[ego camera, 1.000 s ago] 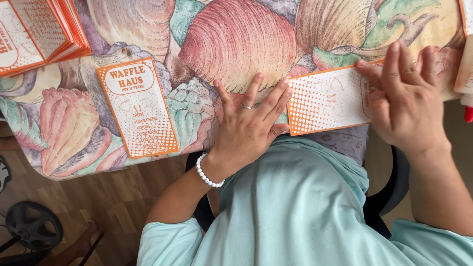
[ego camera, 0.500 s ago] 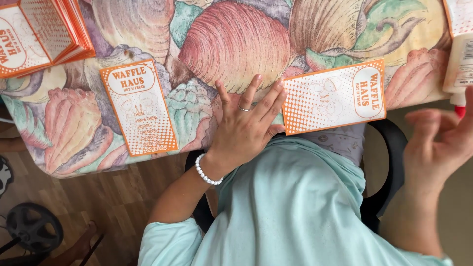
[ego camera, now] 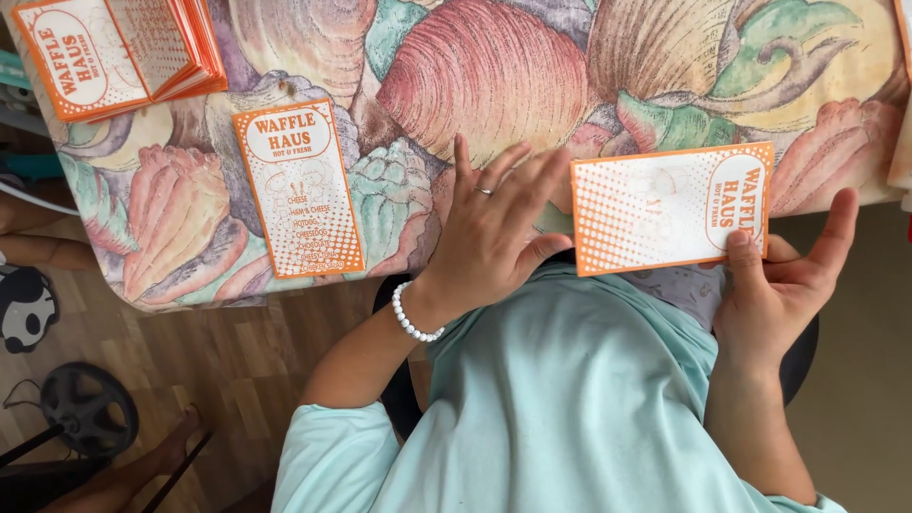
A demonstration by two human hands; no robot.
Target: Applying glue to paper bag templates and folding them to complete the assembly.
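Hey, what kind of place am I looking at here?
Probably a room at home, not a workshop: a table under a shell-patterned tablecloth, wood-look flooring, and a stack of orange-and-white paper bags, with loose ones lying flat.

stack of cards (ego camera: 114,52) cut off at top edge, right hand (ego camera: 784,285) fingers hidden under card (ego camera: 670,207)

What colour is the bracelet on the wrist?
White beads: the bracelet sits on the left hand wrist, seen best in the head view.
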